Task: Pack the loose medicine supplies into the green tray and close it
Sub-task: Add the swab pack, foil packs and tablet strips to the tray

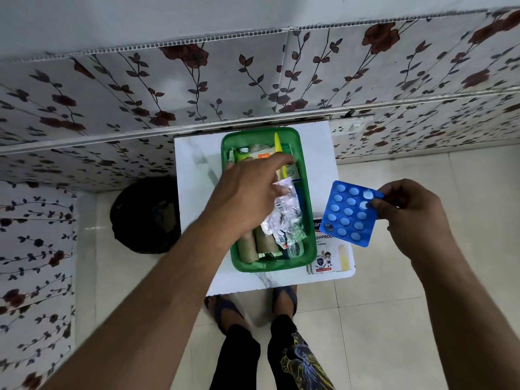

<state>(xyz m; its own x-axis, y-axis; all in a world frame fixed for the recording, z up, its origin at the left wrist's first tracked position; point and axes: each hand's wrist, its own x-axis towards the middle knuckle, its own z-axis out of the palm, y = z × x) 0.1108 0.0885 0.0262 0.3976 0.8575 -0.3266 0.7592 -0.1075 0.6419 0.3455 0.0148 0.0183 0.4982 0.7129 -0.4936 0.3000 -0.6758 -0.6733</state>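
The green tray [307, 175] stands on a small white table [194, 164] and holds tubes, brown rolls, a yellow item and foil strips. My left hand [247, 192] hovers over the tray's middle with its fingers pinching a crumpled silver foil strip [284, 215] that hangs down into the tray. To the right of the tray, my right hand [408, 215] grips a blue blister pack of tablets [349, 212] by its right corner, above the table's right edge. No lid for the tray is in view.
A white plaster box [327, 258] with a cartoon print lies on the table right of the tray, partly under the blister pack. A black round bin [146, 215] stands on the floor left of the table. A flowered wall is behind; my feet are below the table's front edge.
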